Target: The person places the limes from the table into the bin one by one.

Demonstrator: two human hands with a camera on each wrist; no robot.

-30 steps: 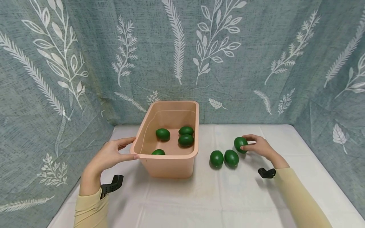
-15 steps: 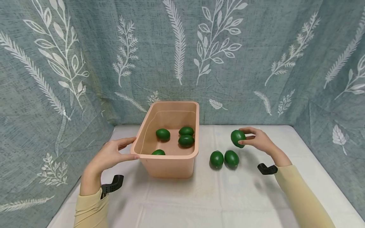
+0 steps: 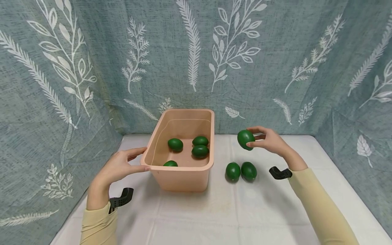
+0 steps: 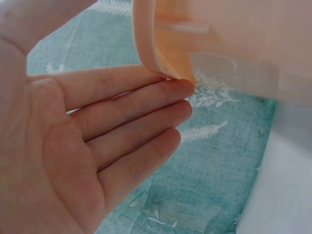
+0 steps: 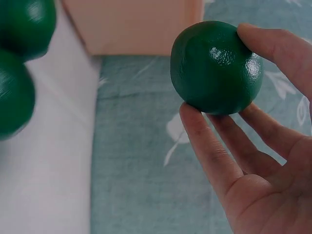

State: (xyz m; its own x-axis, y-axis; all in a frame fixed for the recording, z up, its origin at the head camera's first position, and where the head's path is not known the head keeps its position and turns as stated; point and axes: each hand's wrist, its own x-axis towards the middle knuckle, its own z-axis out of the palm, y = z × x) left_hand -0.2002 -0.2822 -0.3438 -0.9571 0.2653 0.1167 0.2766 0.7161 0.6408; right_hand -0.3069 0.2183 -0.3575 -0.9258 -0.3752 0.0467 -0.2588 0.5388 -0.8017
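A glossy dark-green lime (image 3: 246, 139) is held above the table in my right hand (image 3: 269, 141). In the right wrist view the thumb is on one side of this lime (image 5: 214, 68) and the fingertips are on the other. My left hand (image 3: 119, 166) touches the near left corner of a peach plastic bin (image 3: 183, 179). Its fingers (image 4: 131, 107) look straight in the left wrist view, the tips against the bin's rim (image 4: 144, 39). Several limes lie inside the bin, among them one lime (image 3: 175, 144) at the left and a partly hidden lime (image 3: 170, 163) behind the front rim.
Two more limes, a left one (image 3: 233, 171) and a right one (image 3: 249, 170), lie side by side on the white tablecloth (image 3: 196, 217), right of the bin. A blue-green leaf-patterned curtain (image 3: 269, 68) encloses the table at the back and sides.
My right hand has lifted the lime off the tablecloth and carried it up and leftward, toward the bin. The left hand and the bin stay where they were.
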